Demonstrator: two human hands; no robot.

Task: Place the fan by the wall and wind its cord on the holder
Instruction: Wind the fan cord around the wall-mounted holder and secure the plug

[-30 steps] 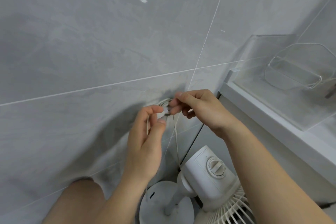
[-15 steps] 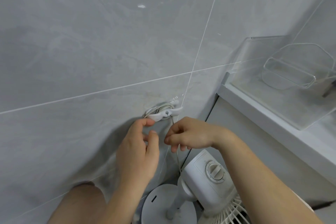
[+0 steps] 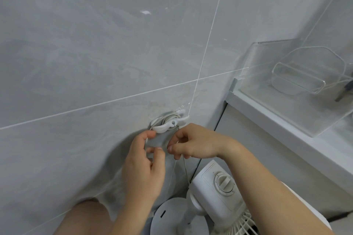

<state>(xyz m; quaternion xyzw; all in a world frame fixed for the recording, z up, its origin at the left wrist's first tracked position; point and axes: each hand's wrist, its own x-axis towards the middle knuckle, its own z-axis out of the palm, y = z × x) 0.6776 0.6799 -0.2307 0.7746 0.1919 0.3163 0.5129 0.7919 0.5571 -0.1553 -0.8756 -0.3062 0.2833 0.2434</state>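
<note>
Winding the cord onto the wall holder

Both hands are working just below the holder [image 3: 170, 123] at frame centre: the left hand [image 3: 144, 164] and right hand [image 3: 193, 142] are pinching the thin cord [image 3: 185, 166], fan [image 3: 215, 191] standing lower right; keeping tension should seat each loop snugly.

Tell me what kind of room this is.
Probably a home bathroom or utility corner: glossy grey wall tiles, a white ledge holding a clear plastic tray, and a small white fan on the floor.
</note>
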